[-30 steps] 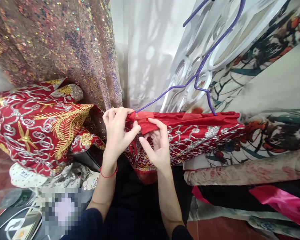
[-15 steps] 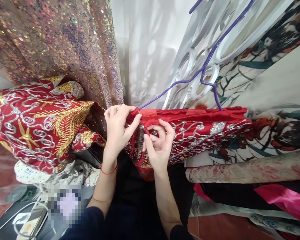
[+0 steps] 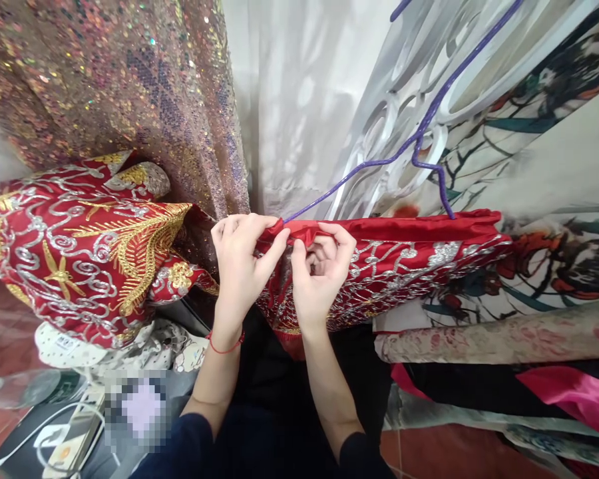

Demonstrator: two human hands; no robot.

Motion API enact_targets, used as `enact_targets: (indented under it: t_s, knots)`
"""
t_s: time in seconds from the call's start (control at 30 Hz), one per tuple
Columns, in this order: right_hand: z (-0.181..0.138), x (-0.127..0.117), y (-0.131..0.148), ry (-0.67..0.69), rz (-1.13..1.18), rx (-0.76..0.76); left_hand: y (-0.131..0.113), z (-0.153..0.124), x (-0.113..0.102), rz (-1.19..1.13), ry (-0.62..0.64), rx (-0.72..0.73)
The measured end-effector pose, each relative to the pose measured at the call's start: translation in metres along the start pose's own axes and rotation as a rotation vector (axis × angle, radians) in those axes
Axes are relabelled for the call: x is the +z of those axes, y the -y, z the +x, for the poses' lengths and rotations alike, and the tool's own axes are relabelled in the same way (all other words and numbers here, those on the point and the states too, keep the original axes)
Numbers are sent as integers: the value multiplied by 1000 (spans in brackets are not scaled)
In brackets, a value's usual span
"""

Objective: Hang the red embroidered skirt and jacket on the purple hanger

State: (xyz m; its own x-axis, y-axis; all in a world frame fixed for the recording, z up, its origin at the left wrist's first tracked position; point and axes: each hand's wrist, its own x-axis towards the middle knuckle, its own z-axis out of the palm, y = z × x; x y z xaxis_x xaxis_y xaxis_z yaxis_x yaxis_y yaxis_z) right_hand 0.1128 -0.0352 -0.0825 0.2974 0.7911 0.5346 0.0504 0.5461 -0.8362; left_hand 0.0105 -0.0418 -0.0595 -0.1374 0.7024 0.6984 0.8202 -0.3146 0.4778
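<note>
A red garment (image 3: 399,263) with silver and gold embroidery lies across the middle, its plain red waistband (image 3: 404,230) along the top. The purple hanger (image 3: 359,171) reaches into this band, one arm end close to my left hand. With thumb and fingers, my left hand (image 3: 247,256) pinches the band's left end. Beside it, my right hand (image 3: 324,269) is closed on a gathered fold of the same red band, thumb against curled fingers. The fingertips of both hands almost meet. What lies inside the fold is hidden.
An embroidered red jacket (image 3: 94,259) lies at left, before a sequined curtain (image 3: 114,86). Below it are a plastic bottle (image 3: 24,389), a power strip (image 3: 74,432) and white cables. Rolled fabrics (image 3: 499,336) and a white ringed panel (image 3: 379,133) are at right.
My right hand has risen from a hanging red strip to the waistband and now grips a bunched fold. My left hand keeps its pinch. The view has shifted slightly.
</note>
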Motion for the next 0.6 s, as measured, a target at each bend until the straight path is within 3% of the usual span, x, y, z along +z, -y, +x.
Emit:
enact_targets:
  t_s: [0.17,0.3,0.47,0.6]
  knots:
    - [4,4,-10,-143,-144,-119,4,6,9,-5,0,1]
    - [6,3,-9,-72,-38,-115,6,8,12,-6,-18,-15]
    - [1,-4,-4,63,195,55,10,11,11,-49,25,-8]
    - [1,0,-2,79,158,81,7,10,10,-15,30,-33]
